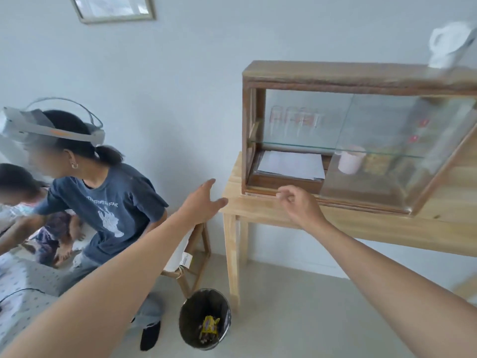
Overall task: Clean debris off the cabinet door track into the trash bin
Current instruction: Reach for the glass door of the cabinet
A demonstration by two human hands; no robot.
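A pale wall (180, 86) fills the far side of the scene, with the corner of a framed picture (113, 9) high on it at the left. On the right stands a light wooden surface (258, 210) on straight legs, and on it sits a wooden cabinet (335, 73) with sliding glass doors (387, 140); the left end is open, showing a stack of white paper (291, 165) on the bottom shelf, and behind the glass are clear glasses on the upper shelf and a pink cup (349, 160) lower down. A white jug (449, 46), blurred, stands on the cabinet's top at the far right. The cabinet door track (263, 193) runs along the cabinet's bottom front edge, just beside the near edge of the surface. At the left, another person in a dark blue T-shirt (108, 202) wears a headset, with a second person partly visible at the frame's left edge. A wooden stool (198, 254) stands between that person and the surface. On the floor, near the surface's left leg, sits a dark trash bin (205, 319) holding a yellow wrapper and small scraps. The left hand (204, 205) reaches out over the stool, its grip released, fingers spread and touching nothing. The right hand (296, 202) is at the track's open left end, its grip pinched together at the fingertips; whether it holds any debris cannot be told.
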